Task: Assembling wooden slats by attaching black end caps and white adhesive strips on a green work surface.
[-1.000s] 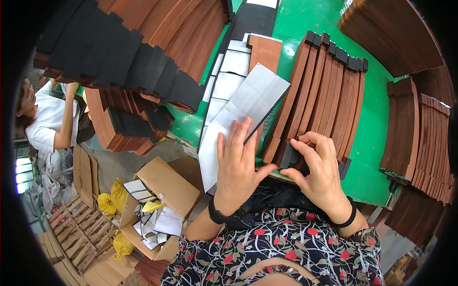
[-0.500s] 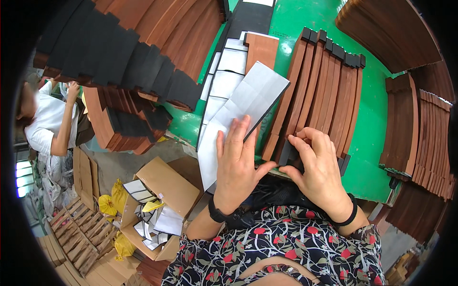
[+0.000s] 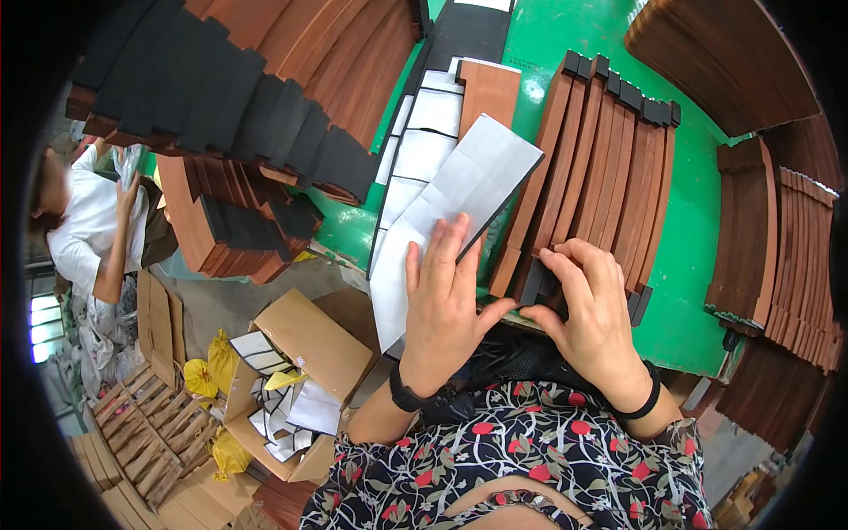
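A: Where was the work in hand?
B: At a black end (image 3: 533,283) in the row of wooden strips (image 3: 609,194), near the edge of the green table (image 3: 689,274). I took that end as clock centre. The right hand (image 3: 590,305) sat at 4 o'clock, thumb and forefinger apart, tips by that end. Pinching or merely touching: could not tell.
A: Left hand (image 3: 442,322)?
B: At 9 o'clock, fingers slightly spread over the white sheet (image 3: 484,159), which ran toward 11; thumb out, near the other thumb.
A: Any change?
B: Over the last second, next to none; both hands kept their pose. Judged a pause or steadying, no visible progress. The co-worker (image 3: 93,225), well off at 9 o'clock, now showed a shiny clear item (image 3: 131,161) in hand.
A: Surroundings?
B: Black-ended stack (image 3: 212,106) at 10; brown stack (image 3: 746,230) at 3; cardboard box (image 3: 314,334) at 8, holding white pieces (image 3: 314,408).
A: Obstructions?
B: The right hand hid some near strip ends; the left covered part of the sheet.
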Available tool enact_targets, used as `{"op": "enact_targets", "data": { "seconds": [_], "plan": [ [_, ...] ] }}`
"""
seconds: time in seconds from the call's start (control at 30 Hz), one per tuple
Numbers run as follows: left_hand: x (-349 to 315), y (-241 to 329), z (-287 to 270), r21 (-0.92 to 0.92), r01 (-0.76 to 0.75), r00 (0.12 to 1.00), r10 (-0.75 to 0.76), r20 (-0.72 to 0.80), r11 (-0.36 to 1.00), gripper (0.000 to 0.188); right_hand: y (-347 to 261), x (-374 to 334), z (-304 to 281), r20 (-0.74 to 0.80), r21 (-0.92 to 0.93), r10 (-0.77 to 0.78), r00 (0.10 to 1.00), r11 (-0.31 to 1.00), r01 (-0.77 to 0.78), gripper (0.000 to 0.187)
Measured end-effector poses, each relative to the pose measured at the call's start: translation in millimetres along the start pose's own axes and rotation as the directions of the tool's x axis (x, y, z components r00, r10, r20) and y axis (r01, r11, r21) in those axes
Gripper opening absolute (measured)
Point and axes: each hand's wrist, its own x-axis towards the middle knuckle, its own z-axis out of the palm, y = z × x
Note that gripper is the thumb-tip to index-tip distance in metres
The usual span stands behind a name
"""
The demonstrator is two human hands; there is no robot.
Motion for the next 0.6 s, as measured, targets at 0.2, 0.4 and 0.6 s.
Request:
{"op": "enact_targets", "data": {
  "seconds": [0.2, 0.4, 0.6],
  "plan": [
    [0.4, 0.3, 0.6, 0.006, -0.004, 1.0, 0.004, -0.005, 1.0, 0.093, 1.7, -1.7, 1.0, -0.012, -0.021, -0.03, 0.999, 0.999, 0.029, 0.051],
    [6.9, 0.4, 1.5, -0.001, -0.007, 1.0, 0.007, 0.006, 1.0, 0.092, 4.1, -0.2, 4.0, -0.056, -0.092, -0.077, 0.995, 0.993, 0.071, 0.047],
    [-0.5, 1.4, -2.4, 0.042, 0.008, 1.0, -0.008, 0.003, 0.999, 0.087, -2.3, -0.2, 5.1, -0.019, -0.166, -0.197, 0.98, 0.967, 0.191, 0.044]
  ]
}}
